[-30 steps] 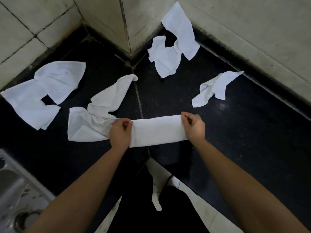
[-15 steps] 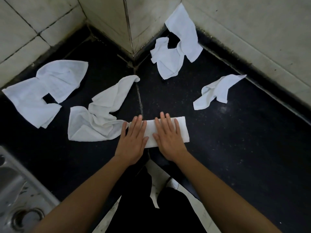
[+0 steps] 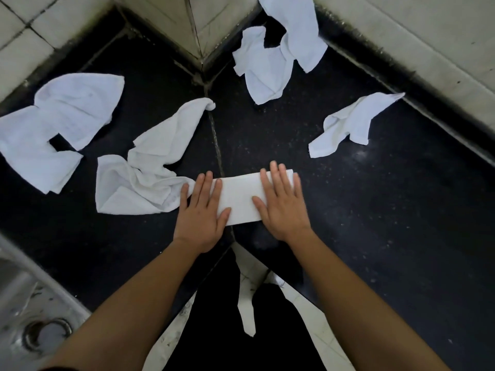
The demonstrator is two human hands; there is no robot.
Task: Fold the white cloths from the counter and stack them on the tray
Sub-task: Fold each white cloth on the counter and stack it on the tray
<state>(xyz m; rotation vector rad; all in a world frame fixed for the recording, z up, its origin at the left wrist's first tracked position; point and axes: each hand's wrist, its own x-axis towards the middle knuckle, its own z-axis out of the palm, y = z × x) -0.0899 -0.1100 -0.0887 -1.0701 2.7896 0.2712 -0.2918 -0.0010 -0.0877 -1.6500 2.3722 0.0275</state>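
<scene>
A narrow white terry cloth folded into a long rectangular strip [image 3: 242, 200] is laid flat on the black speckled stone counter [image 3: 375, 223], close to the counter's near inner corner. The left hand [image 3: 202, 210] is spread flat, palm down, on the strip's left end, fingers extended and nothing gripped. The right hand [image 3: 284, 203] is likewise pressed flat and unclenched on the strip's right end, with the bare middle of the strip seen between the two hands.

Just beside the left hand, a crumpled white cloth [image 3: 150, 170] is spread on the counter, its edge touching the strip's left end. A larger rumpled white cloth [image 3: 53, 124] is seen farther left, near the pale tiled wall [image 3: 26, 28]. Two overlapping white cloths [image 3: 278, 49] are bunched against the back corner, partly propped against the wall. A smaller twisted white cloth [image 3: 351, 124] is seen to the right, well apart from the hands. A steel sink [image 3: 24, 303] is visible at the lower left.
</scene>
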